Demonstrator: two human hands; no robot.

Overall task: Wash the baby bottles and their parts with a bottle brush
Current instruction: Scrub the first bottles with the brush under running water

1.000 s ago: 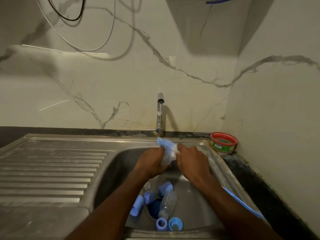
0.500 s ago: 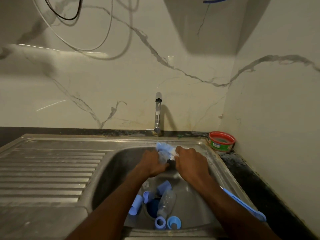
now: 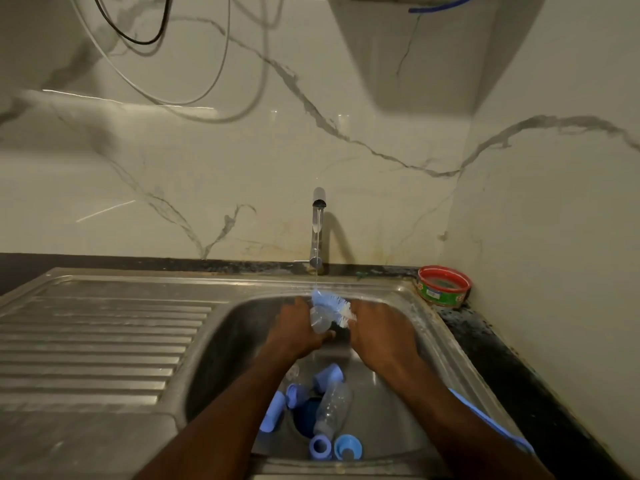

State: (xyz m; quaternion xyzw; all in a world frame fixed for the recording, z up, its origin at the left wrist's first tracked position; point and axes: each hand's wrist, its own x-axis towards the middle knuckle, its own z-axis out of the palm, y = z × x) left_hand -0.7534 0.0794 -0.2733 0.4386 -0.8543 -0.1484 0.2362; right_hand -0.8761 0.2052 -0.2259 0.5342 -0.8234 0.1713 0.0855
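Both hands meet over the sink [image 3: 408, 299], left hand [image 3: 298, 329] gripping a clear bottle [image 3: 320, 320], right hand [image 3: 379, 332] clutching the bottle brush [image 3: 330, 303] under the tap's stream.

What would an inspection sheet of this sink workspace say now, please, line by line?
Surface: steel sink with ribbed drainboard; faucet runs a thin stream.
Job's things: clear bottle and bottle brush under the stream; second bottle and blue parts lie in the basin.
Clutter: red-rimmed tub in the counter corner.
Hands: left hand grips the bottle; right hand holds the brush.
Cables: wires hang on the wall.
Surroundings: marble-patterned walls.
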